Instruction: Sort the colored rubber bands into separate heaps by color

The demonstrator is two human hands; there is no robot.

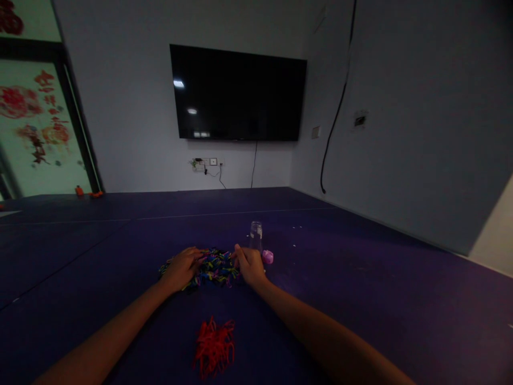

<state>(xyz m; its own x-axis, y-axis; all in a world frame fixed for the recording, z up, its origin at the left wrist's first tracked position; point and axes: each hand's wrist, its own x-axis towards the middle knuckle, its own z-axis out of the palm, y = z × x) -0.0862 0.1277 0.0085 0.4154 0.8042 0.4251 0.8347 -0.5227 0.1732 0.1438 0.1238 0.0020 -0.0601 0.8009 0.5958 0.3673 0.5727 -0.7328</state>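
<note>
A pile of thin, mixed-colour bands [217,267], blue, yellow, black and pink, lies on the purple surface between my hands; they look like small rubber bands. My left hand [183,268] rests over the pile's left part, its fingers stretched out over the bands. At the right edge, my right hand [249,264] has its fingers bent together against the pile. What they pinch, if anything, is too small to make out. Nearer to me lies a separate heap of red bands [214,346]. Just beyond my right hand is a clear bottle [256,234], partly hidden by it. Beside that hand sits a pink cap [268,257].
Small white scraps [294,245] are scattered right of the bottle on the purple surface [360,299]. Orange objects [79,191] stand at the far left by a door. A black television [240,96] hangs on the wall, with sockets and cables below.
</note>
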